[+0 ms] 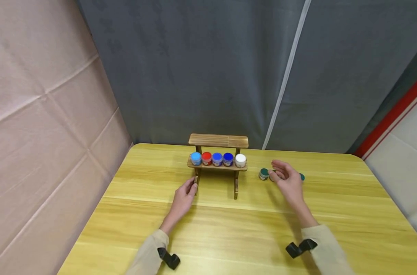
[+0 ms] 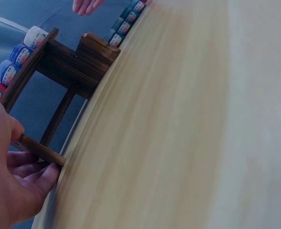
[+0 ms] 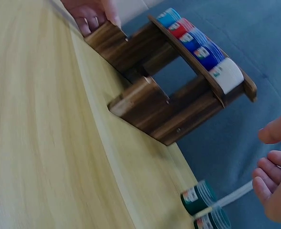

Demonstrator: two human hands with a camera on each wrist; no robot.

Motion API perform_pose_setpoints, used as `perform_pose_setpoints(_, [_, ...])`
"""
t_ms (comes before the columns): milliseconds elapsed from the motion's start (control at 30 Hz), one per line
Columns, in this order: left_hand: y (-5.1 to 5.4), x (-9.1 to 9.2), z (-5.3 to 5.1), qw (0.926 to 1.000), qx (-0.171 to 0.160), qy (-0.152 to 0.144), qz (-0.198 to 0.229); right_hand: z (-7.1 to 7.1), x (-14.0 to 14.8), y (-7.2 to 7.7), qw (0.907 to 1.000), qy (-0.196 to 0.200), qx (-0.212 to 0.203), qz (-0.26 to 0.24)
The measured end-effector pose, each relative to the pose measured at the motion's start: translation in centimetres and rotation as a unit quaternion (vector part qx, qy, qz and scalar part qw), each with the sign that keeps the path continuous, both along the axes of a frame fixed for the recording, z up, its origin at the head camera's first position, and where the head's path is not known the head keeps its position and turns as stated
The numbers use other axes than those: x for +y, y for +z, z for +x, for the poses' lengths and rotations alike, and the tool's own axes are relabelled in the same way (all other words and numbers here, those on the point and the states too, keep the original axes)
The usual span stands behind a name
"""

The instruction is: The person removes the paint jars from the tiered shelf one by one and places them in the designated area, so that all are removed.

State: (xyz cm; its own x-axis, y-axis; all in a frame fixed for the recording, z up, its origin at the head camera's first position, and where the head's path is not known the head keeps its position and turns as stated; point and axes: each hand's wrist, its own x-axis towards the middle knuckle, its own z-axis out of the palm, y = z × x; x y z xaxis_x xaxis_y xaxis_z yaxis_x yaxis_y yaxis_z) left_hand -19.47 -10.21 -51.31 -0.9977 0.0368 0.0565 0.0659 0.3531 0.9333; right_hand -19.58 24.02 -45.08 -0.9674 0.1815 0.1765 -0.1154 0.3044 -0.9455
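Note:
A small two-tier wooden stand (image 1: pixel 218 140) stands upright at the back of the table. On its lower shelf sit a light blue jar (image 1: pixel 196 159), a red jar (image 1: pixel 206 158), a violet-blue jar (image 1: pixel 217 159), a dark blue jar (image 1: pixel 228 159) and a white jar (image 1: pixel 240 160). My left hand (image 1: pixel 182 198) grips the stand's left front foot, thumb on one side and fingers on the other. Holding nothing, my right hand (image 1: pixel 291 186) hovers with loosely bent fingers over a row of green-lidded jars (image 1: pixel 263 174), partly hiding them in the head view.
The yellow wood-grain table (image 1: pixel 229 233) extends in front of the stand. A dark grey curtain (image 1: pixel 194 76) hangs behind it, with a pale wall (image 1: pixel 50 133) at left and a white panel (image 1: pixel 401 160) at right.

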Motion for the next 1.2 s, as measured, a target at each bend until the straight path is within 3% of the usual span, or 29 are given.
perform_pose_setpoints(600, [-0.1, -0.1, 0.0, 1.0, 0.006, 0.002, -0.007, -0.5, -3.6, 0.7, 0.9985, 0.049, 0.003, -0.023])
perform_pose_setpoints(1200, [-0.2, -0.1, -0.1, 1.0, 0.004, 0.0, 0.002, -1.6, -6.2, 1.1, 0.9955, 0.078, 0.048, -0.025])
